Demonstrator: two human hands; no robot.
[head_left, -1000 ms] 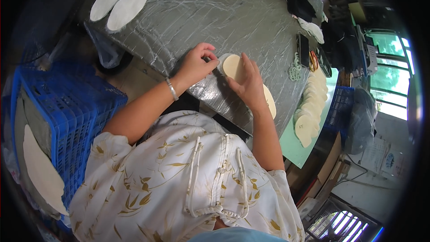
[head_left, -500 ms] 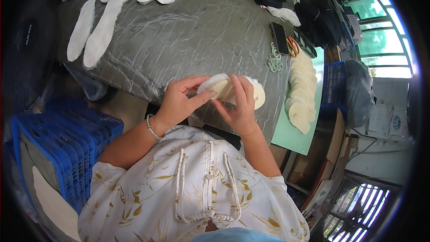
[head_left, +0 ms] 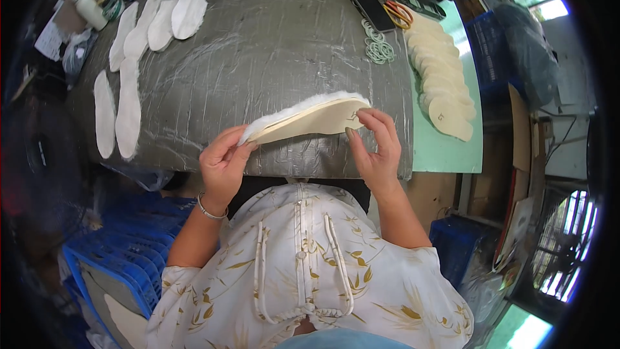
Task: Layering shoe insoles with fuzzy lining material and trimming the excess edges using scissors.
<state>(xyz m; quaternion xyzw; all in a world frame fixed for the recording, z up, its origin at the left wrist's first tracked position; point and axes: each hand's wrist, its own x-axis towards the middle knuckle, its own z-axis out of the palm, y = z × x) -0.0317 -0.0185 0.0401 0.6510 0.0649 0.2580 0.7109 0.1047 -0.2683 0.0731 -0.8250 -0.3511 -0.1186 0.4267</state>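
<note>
A cream shoe insole (head_left: 309, 123) with a fluffy white lining along its far edge is stretched between my hands above the table's near edge. It is tilted, with its smooth face toward me and a dark mark near the right end. My left hand (head_left: 223, 160) pinches the narrower left end between thumb and fingers. At the marked right end, my right hand (head_left: 378, 145) grips the rim, thumb below and fingers above. Several white fleecy insoles (head_left: 128, 106) lie in a group on the left of the table.
The table (head_left: 271, 52) has a wrinkled plastic cover. Overlapping cream insoles (head_left: 445, 84) line a green board (head_left: 445, 155) on the right. Nearby lie a phone (head_left: 372, 10), pale green rubber bands (head_left: 378, 48) and orange-handled scissors (head_left: 399, 15). Blue crates (head_left: 123, 252) stand at lower left.
My hands have moved apart to the two ends of the insole, which was bent between them and now lies stretched out lengthwise. The whole view has turned.
</note>
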